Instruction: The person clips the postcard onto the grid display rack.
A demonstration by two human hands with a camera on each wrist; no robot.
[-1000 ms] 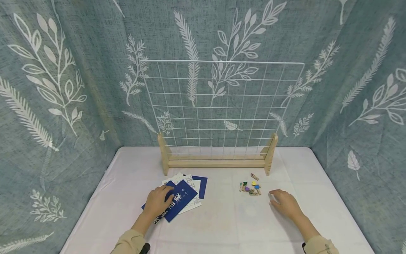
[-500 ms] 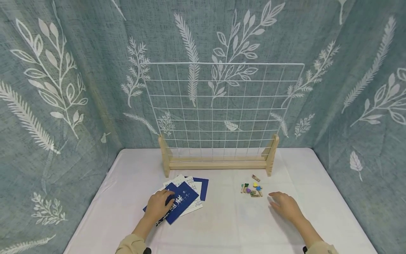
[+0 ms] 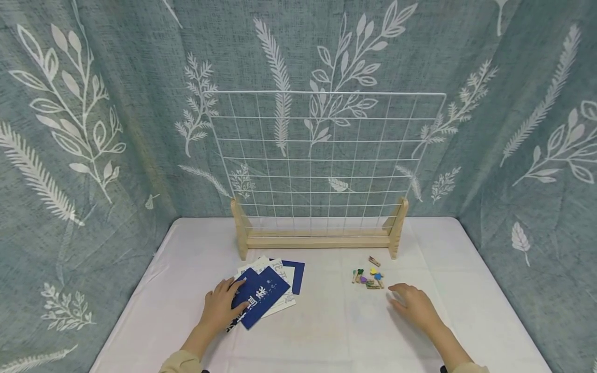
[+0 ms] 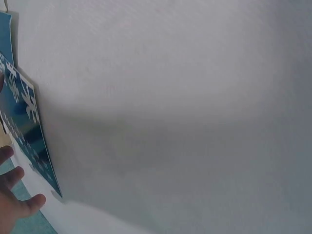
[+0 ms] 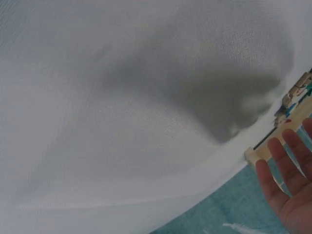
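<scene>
Several blue and white cards with writing lie in an overlapping pile, a blue card on top. At the pile's left edge is my left hand, fingers spread and relaxed over the cards. The left wrist view shows a patterned card beside the fingers of that hand. Small clothespins with coloured shapes lie in a loose group on the right. Just right of them, my right hand holds nothing; the right wrist view shows its fingers apart.
A white wire grid stands upright in a wooden base at the back of the white-covered table. One clothespin lies near the base's right foot. Patterned green-grey curtains enclose the back and sides.
My left hand has shifted left over the cards, uncovering more of the blue ones. My right hand has moved slightly left, closer to the clothespins. Cards and clothespins lie as before.
</scene>
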